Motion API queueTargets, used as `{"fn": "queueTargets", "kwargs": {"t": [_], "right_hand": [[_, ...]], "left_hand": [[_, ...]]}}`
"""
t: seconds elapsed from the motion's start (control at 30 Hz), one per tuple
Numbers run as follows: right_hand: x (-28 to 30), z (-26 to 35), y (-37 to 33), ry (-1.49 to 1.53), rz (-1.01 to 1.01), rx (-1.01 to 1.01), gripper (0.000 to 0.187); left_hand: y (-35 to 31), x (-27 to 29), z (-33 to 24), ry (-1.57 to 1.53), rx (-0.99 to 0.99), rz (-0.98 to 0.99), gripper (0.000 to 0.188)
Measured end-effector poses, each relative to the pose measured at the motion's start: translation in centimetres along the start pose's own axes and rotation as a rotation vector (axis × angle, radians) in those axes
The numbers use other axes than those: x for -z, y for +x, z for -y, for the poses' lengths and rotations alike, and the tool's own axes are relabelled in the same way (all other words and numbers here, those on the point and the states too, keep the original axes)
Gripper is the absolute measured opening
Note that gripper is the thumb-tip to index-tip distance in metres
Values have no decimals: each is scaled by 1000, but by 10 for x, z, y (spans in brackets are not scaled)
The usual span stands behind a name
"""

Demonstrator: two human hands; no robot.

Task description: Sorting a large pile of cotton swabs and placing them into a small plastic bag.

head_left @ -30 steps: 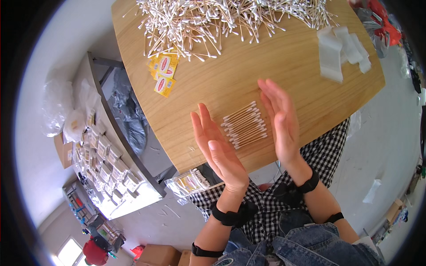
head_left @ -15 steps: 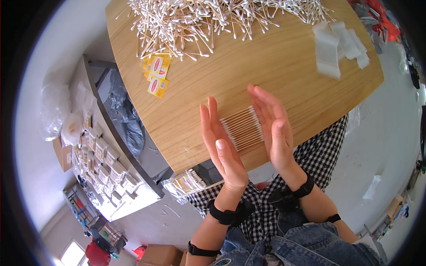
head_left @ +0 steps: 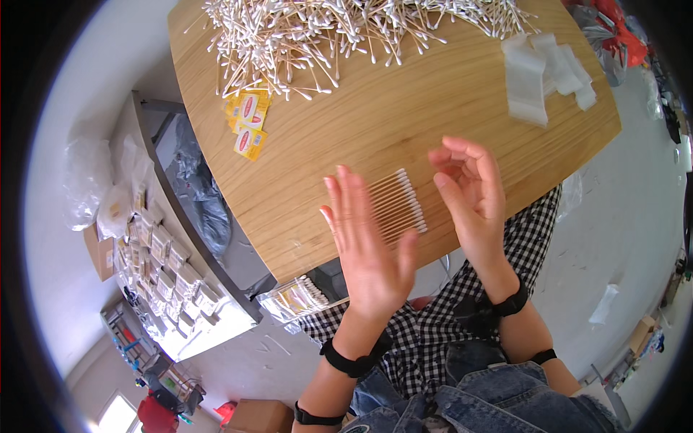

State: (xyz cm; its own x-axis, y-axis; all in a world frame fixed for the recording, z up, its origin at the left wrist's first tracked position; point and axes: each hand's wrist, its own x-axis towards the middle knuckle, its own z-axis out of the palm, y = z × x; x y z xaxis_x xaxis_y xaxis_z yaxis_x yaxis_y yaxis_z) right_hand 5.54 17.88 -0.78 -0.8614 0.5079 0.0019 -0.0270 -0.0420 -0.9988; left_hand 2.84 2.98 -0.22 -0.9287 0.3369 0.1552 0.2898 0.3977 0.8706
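Observation:
A neat row of cotton swabs (head_left: 401, 196) lies side by side near the front edge of the wooden table (head_left: 354, 130). My left hand (head_left: 367, 249) hovers flat over the row's left ends and hides them, fingers stretched and thumb apart. To the right of the row, my right hand (head_left: 476, 198) is raised with loosely bent fingers. Its thumb stands away from them, and nothing is held. A large loose heap of cotton swabs (head_left: 303, 43) covers the far side of the table. Several yellow printed cards (head_left: 249, 123) lie at the left, below the heap.
Clear plastic bags (head_left: 527, 79) lie flat at the table's right. By the front left corner is an open bag of packed swabs (head_left: 299, 297). A side table at the left bears many small packs (head_left: 170, 263). Cardboard boxes (head_left: 260, 416) stand on the floor.
My left hand has turned from upright beside the row to flat over its left ends. The right hand has pulled away to the right, its fingers now bent.

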Motion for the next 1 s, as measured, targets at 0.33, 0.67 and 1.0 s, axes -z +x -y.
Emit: {"fn": "queueTargets", "kwargs": {"t": [0.33, 0.67, 1.0], "right_hand": [[12, 8, 18, -762, 468, 453, 28], [20, 23, 30, -982, 689, 522, 25], [219, 72, -28, -1300, 55, 113, 21]], "left_hand": [[-11, -16, 6, 788, -109, 358, 103], [-11, -18, 8, 737, -139, 312, 104], [-19, -2, 1, 638, -111, 349, 106]]}}
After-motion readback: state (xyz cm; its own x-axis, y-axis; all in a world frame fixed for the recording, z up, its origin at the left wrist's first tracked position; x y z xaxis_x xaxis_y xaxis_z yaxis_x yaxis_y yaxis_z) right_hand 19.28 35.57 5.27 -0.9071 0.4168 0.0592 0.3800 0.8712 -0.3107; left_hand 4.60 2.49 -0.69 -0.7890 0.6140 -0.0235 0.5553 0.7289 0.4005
